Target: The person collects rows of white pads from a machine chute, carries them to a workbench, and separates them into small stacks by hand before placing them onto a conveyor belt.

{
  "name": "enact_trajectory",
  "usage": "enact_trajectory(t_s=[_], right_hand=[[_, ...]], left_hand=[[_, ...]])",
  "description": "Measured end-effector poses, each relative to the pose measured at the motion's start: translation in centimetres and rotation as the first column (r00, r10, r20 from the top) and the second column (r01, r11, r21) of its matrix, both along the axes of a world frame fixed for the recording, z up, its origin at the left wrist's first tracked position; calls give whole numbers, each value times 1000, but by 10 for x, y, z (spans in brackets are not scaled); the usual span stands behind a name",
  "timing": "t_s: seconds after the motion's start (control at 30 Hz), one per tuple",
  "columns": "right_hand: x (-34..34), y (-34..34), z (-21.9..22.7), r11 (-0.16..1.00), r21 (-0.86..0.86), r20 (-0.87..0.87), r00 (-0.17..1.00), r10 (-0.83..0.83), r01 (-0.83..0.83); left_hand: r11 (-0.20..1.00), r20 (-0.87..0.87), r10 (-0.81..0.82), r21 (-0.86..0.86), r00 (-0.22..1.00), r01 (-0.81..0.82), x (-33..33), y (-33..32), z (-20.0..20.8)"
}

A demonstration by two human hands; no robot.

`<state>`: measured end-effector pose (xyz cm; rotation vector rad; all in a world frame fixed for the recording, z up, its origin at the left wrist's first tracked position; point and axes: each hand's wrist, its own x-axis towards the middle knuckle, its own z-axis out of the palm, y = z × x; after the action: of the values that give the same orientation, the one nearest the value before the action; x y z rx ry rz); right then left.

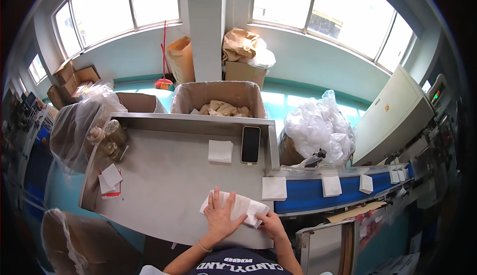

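At the near edge of the metal table (164, 175), a row of white folded paper napkins (242, 206) lies on its side, slanting down to the right. My left hand (221, 221) rests on the left part of it, fingers spread. My right hand (272, 225) grips its right end between thumb and fingers. Just beyond my right hand, a white napkin stack (274, 189) sits where the table meets the blue conveyor belt (303, 203). Farther up the table lies a separate napkin stack (220, 151), beside a black phone (250, 145).
More napkin stacks, one of them a white stack (331, 186), stand along the belt. A bottle (95, 135) and loose white sheets (110, 178) are at the table's left. Beyond its raised rim stands a box of crumpled paper (218, 89); a plastic-filled bag (323, 126) is right.
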<state>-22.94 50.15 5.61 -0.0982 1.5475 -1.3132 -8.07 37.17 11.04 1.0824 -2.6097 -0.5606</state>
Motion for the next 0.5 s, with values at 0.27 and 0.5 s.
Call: enact_trajectory(t_s=[0.27, 0.5], right_hand=[[16, -15, 6, 942, -95, -60, 943, -327, 321], [28, -18, 3, 954, -185, 55, 972, -229, 235]], left_hand=[[992, -155, -81, 86, 985, 95, 5, 8, -4], [991, -50, -38, 124, 998, 44, -7, 6, 13]])
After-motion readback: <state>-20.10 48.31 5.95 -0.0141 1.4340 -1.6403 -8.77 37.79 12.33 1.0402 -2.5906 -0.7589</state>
